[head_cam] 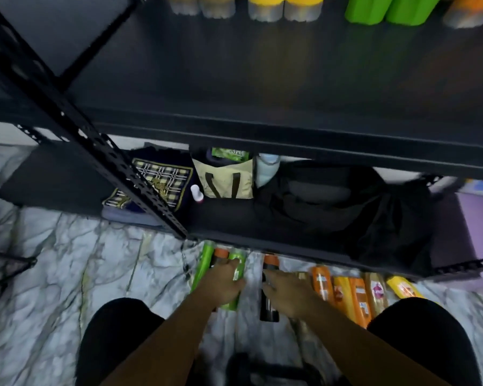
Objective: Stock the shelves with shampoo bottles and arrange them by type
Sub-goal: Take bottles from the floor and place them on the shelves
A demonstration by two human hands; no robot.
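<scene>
Low on marble floor [67, 260], green plastic bottle [239, 264] clasped by curled left hand [223, 281]; right hand [289, 292] fingers spread on black orange-capped bottle [268, 312]; pick-up step, grasp then shelving judged next

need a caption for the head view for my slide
Left hand on a green bottle, right hand at a black orange-capped bottle, both lying on the marble floor before the black shelf.
</scene>
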